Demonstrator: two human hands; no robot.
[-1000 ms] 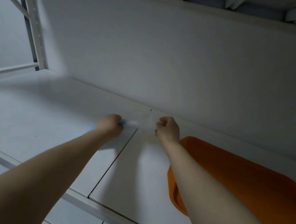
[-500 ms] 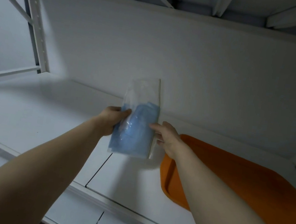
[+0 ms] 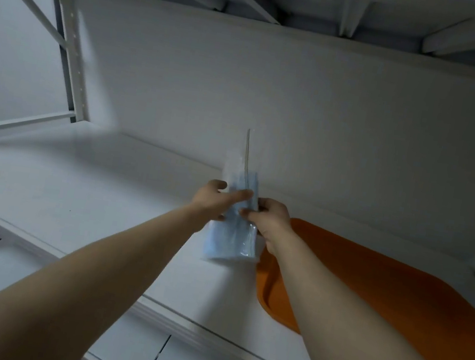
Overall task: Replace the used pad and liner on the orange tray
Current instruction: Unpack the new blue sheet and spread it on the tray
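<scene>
**Opening the packet of fresh blue material, beside the orange tray**

The clear packet (image 3: 234,225) with folded blue material inside is held upright in the air over the white shelf (image 3: 81,187), just to the left of the orange tray (image 3: 397,296). Its lower edge hangs near the tray's left rim, and I cannot tell whether it clears the shelf or brushes it. The transparent top flap stands above both hands. I cannot tell if the contents are pad, liner or both.

My left hand (image 3: 211,199) grips the packet's left side, thumb laid across the front, fingers wrapped behind. My right hand (image 3: 270,220) pinches the right edge between thumb and curled fingers, at about the same height.

The tray's visible part looks bare, so I judge removal done and the unpacking step in hand.

How to do it well, as I see it:
- Keep the left hand as the anchor and work the opening with the right.
- Pull the film apart at the empty top flap, not through the blue fold, so the material is not torn.
- Draw the fold out over the tray so it lands where it belongs.
- Thin film is slippery; a firm pinch is needed.
</scene>
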